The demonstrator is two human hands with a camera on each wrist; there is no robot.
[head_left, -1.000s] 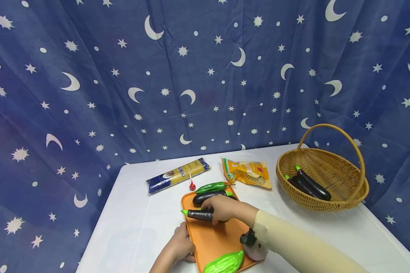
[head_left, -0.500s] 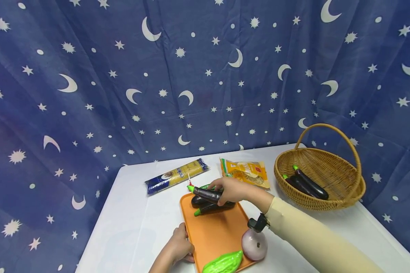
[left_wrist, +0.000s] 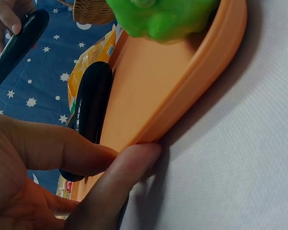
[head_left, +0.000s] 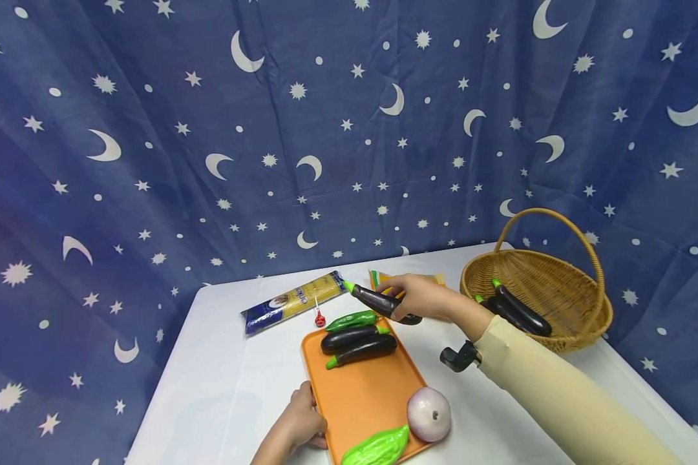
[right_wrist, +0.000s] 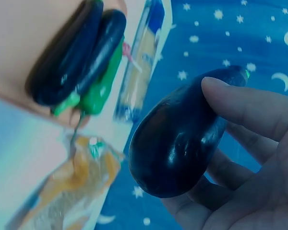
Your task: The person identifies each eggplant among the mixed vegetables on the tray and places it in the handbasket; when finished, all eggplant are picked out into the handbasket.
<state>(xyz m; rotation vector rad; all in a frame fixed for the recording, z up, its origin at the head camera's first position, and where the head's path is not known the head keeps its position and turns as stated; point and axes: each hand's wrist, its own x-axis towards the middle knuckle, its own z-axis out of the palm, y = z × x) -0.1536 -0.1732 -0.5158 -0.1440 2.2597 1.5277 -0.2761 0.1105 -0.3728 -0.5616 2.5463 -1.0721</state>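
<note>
My right hand [head_left: 424,298] holds an eggplant [right_wrist: 177,139] between thumb and fingers, raised above the table past the tray's far right corner. My left hand [head_left: 299,418] pinches the left rim of the orange tray [left_wrist: 197,91], thumb and finger on either side of the edge. Two more eggplants [head_left: 363,349] lie side by side at the far end of the tray, beside a green pepper [head_left: 351,321]. At the near end are a bright green bitter melon [head_left: 379,447] and a purple-white onion [head_left: 429,414] by the right edge.
A wicker basket [head_left: 576,290] with a tall handle stands at the right, with eggplants [head_left: 520,310] inside. A pasta packet [head_left: 293,302], a red lollipop [head_left: 319,319] and a yellow bag [right_wrist: 72,187] lie beyond the tray. A starry curtain hangs behind the table.
My right hand has lifted an eggplant off the tray and carried it up and to the right, over the yellow bag. The left hand keeps its pinch on the tray rim.
</note>
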